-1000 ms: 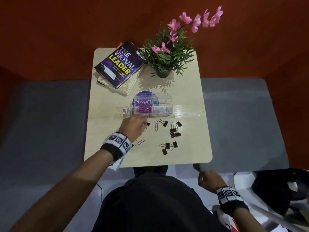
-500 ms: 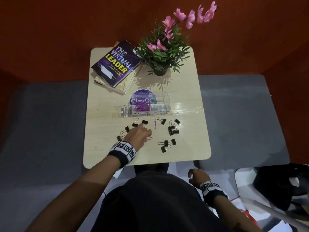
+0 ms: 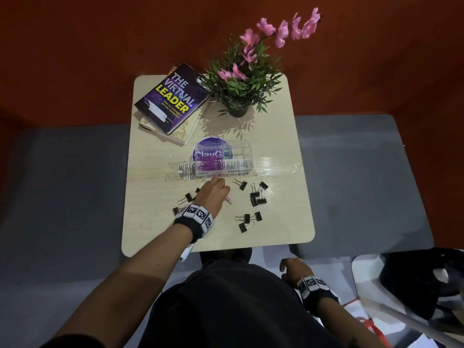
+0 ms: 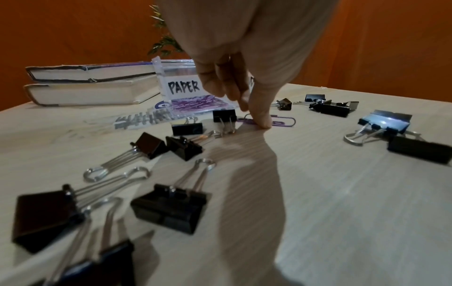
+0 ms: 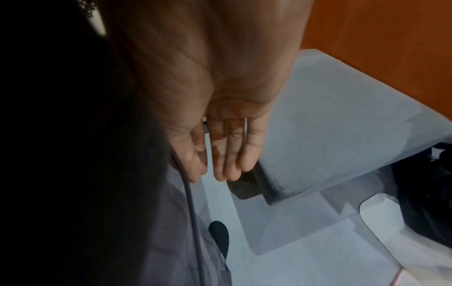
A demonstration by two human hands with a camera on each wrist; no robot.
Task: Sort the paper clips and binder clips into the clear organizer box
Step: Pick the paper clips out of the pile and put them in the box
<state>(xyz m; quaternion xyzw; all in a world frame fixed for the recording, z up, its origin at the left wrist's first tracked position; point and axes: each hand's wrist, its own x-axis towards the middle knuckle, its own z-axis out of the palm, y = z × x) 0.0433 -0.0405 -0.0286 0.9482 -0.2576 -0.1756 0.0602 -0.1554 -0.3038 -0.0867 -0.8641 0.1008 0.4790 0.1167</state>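
The clear organizer box (image 3: 238,150) stands mid-table, with purple paper clips (image 3: 209,163) piled in its compartment labelled PAPER (image 4: 183,87). My left hand (image 3: 213,192) is just in front of it, fingers curled. In the left wrist view the thumb (image 4: 263,118) and forefinger pinch a purple paper clip (image 4: 283,122) that lies flat on the table. That clip shows beside the hand (image 3: 228,200) in the head view. Several black binder clips (image 3: 257,197) lie loose around the hand (image 4: 171,207). My right hand (image 3: 291,268) hangs below the table edge by my lap, fingers straight (image 5: 227,164) and holding nothing.
Two stacked books (image 3: 173,101) and a potted plant with pink flowers (image 3: 238,89) fill the table's far end. The small wooden table (image 3: 163,227) has grey benches on both sides (image 3: 351,172). A dark bag (image 3: 421,280) lies at the lower right.
My left hand drew back from the box front to the loose clips, then shifted forward and right onto the paper clip. My right hand stayed low by my lap.
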